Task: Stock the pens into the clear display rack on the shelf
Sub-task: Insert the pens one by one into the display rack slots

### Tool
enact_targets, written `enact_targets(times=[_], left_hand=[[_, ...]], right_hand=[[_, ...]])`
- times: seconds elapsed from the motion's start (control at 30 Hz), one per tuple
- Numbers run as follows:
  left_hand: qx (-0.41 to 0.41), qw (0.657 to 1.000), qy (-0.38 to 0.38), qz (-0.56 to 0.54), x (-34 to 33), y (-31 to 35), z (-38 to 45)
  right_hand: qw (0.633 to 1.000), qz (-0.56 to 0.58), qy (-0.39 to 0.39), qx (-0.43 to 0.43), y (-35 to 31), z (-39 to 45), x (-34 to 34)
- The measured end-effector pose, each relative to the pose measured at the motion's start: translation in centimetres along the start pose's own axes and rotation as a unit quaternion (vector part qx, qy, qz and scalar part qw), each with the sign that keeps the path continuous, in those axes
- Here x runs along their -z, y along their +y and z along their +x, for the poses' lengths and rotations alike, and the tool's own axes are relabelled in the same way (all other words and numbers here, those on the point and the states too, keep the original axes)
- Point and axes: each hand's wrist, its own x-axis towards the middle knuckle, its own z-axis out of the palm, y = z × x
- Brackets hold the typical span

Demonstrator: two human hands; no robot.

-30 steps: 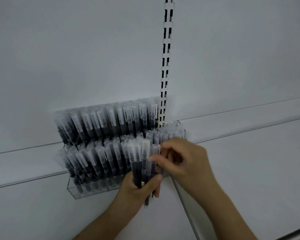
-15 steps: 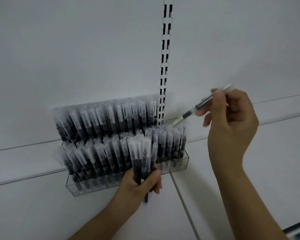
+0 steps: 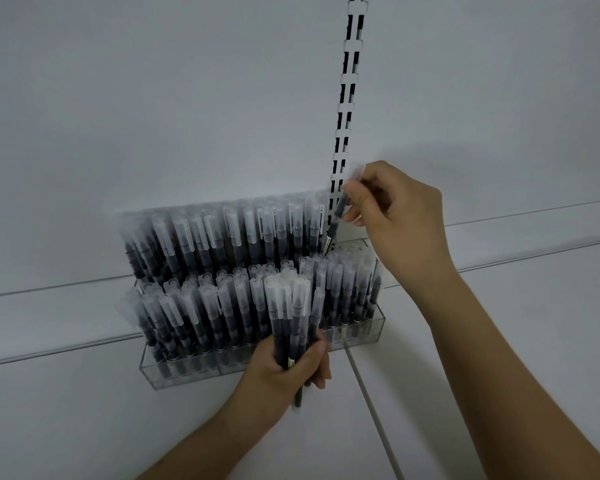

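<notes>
A clear two-tier display rack (image 3: 355,336) stands on the white shelf, packed with black pens with frosted caps (image 3: 222,237). My left hand (image 3: 288,372) grips a bundle of several pens (image 3: 290,317) upright in front of the rack's lower tier. My right hand (image 3: 392,206) pinches a single pen (image 3: 340,209) near its cap, tip down. That tip sits at the right end of the upper tier, by an open slot.
A slotted white shelf upright (image 3: 347,98) runs up the back wall just behind the single pen. The white shelf surface (image 3: 499,341) stretches to both sides, with a seam (image 3: 371,403) running toward me below the rack.
My right hand has swung the single pen from a raised slanted hold at the right down and leftward, standing it tip-down at the upper tier's right end. My left hand keeps the bundle still.
</notes>
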Motion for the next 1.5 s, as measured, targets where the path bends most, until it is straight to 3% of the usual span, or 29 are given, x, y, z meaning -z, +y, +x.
enact_targets(times=[0.13,0.53,0.7,0.87,0.9,1.03,1.13,1.3,1.43,1.5], left_hand=[[0.001,1.0,0.0,-0.014,-0.1,0.2,-0.1],[0.009,1.0,-0.01,-0.022,0.1,0.1,0.0],[0.009,1.0,-0.012,-0.02,0.1,0.1,0.0],[0.011,0.999,-0.015,-0.03,0.2,-0.1,-0.1],[0.012,0.999,-0.018,-0.03,0.2,-0.2,0.0],[0.01,0.999,-0.015,-0.028,0.1,-0.2,0.0],[0.003,1.0,-0.018,-0.026,-0.1,-0.1,0.2],[0.014,0.998,-0.031,-0.061,-0.1,-0.1,0.0],[0.01,0.998,-0.023,-0.063,0.0,-0.5,0.1],[0.009,0.997,-0.017,-0.073,-0.1,-0.7,0.2]], right_hand=[[0.997,-0.061,-0.02,0.044,-0.4,0.5,-0.4],[0.966,-0.21,-0.145,0.035,0.2,-0.2,-1.6],[0.958,-0.247,-0.149,0.009,0.6,-0.8,-0.9],[0.987,-0.152,0.032,-0.033,-1.8,-3.9,2.0],[0.99,-0.125,0.036,-0.048,-2.3,-5.0,2.2],[0.987,-0.031,-0.116,-0.104,-2.4,-9.5,0.3],[0.984,-0.003,-0.136,-0.114,-1.5,-11.1,-0.9],[0.992,-0.012,-0.047,-0.116,-1.5,-10.4,0.6],[0.978,0.093,0.157,-0.102,-2.6,-7.6,3.3],[0.968,0.12,0.211,-0.068,-3.2,-5.9,4.1]])
